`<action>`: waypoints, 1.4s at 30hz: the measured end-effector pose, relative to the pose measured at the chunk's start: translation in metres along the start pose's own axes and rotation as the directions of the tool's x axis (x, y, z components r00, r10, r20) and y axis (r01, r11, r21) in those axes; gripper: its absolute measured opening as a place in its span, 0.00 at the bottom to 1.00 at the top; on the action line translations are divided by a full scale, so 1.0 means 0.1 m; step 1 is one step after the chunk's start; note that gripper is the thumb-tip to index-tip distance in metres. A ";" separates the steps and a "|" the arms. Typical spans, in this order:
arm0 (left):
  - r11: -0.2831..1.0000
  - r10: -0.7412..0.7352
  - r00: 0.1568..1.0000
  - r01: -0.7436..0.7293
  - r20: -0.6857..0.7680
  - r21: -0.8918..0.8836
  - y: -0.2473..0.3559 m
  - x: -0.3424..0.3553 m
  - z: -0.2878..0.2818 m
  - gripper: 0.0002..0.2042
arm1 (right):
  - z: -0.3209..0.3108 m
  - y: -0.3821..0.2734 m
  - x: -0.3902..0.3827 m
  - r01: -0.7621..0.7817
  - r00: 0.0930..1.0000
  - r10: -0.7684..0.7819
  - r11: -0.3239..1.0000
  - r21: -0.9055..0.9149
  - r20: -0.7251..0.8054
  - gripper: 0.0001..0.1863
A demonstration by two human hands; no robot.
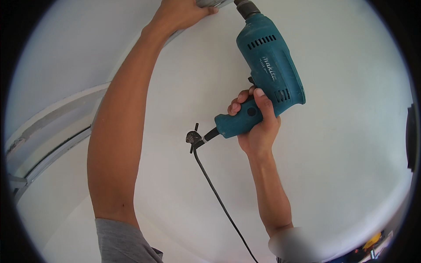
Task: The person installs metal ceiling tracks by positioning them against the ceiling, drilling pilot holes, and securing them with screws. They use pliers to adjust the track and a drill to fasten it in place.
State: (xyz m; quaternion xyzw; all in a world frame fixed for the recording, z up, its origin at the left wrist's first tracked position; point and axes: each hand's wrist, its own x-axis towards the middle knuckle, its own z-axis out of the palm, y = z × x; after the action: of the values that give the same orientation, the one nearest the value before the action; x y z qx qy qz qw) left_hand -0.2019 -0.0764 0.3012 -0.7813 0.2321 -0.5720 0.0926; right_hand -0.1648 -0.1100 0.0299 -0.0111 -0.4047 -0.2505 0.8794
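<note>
My right hand (261, 116) is wrapped round the handle of a teal corded power drill (272, 65), thumb over the side of the grip. The drill points up and slightly left, its dark chuck (247, 8) reaching the top edge. Whatever sits in the chuck's tip is cut off. A chuck key (194, 137) is fastened to the black cord (219, 197) just below the handle. Raised at the top, my left hand (184, 12) grips a grey metal strip (215, 3) with its thumb along it; the other fingers lie mostly outside the picture.
A pale wall (342, 109) fills most of the view behind both arms. Along the left, a metal frame (57, 149) runs under a grey-white panel (70, 48). A dark object (411, 138) stands at the right rim, and a yellow item (372, 241) lies low at the right.
</note>
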 end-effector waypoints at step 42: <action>1.000 0.031 0.998 -0.031 -0.052 -0.001 0.01 0.06 -0.09 0.31 | 0.18 -0.14 -0.02 0.025 1.000 -0.024 0.992 -0.125 0.011 0.16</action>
State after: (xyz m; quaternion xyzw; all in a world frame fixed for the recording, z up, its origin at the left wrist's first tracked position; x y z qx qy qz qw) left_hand -0.2091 -0.0792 0.3092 -0.7624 0.2472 -0.5905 0.0947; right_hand -0.1853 -0.1176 0.0380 -0.0626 -0.3924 -0.2862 0.8719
